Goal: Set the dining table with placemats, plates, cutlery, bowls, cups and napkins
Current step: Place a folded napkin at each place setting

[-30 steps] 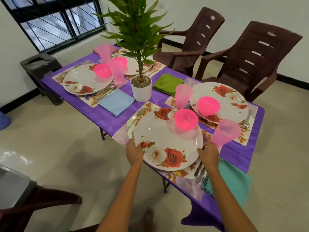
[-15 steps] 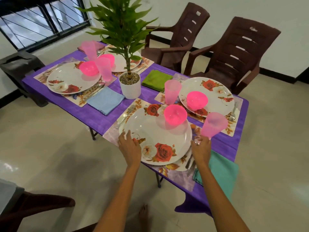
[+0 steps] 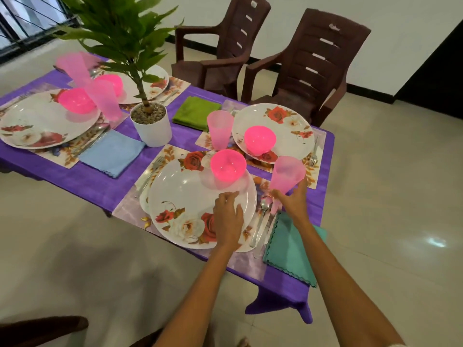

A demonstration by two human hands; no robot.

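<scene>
head view: right hand (image 3: pixel 292 201) grips pink cup (image 3: pixel 286 177); left hand (image 3: pixel 226 217) seemingly spread on plate (image 3: pixel 190 194).

Left hand (image 3: pixel 228 217) flat, relaxed — right hand (image 3: pixel 293 200) curled, gripping.

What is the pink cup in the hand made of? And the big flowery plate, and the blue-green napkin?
The pink cup, held by the right hand, looks like thin frosted plastic: light shows through it. The flowery plate under the left hand has a glossy white surface with bright glints, perhaps melamine or glazed ceramic; I cannot tell which. The teal napkin looks like soft matte cloth with a scalloped edge.
</scene>
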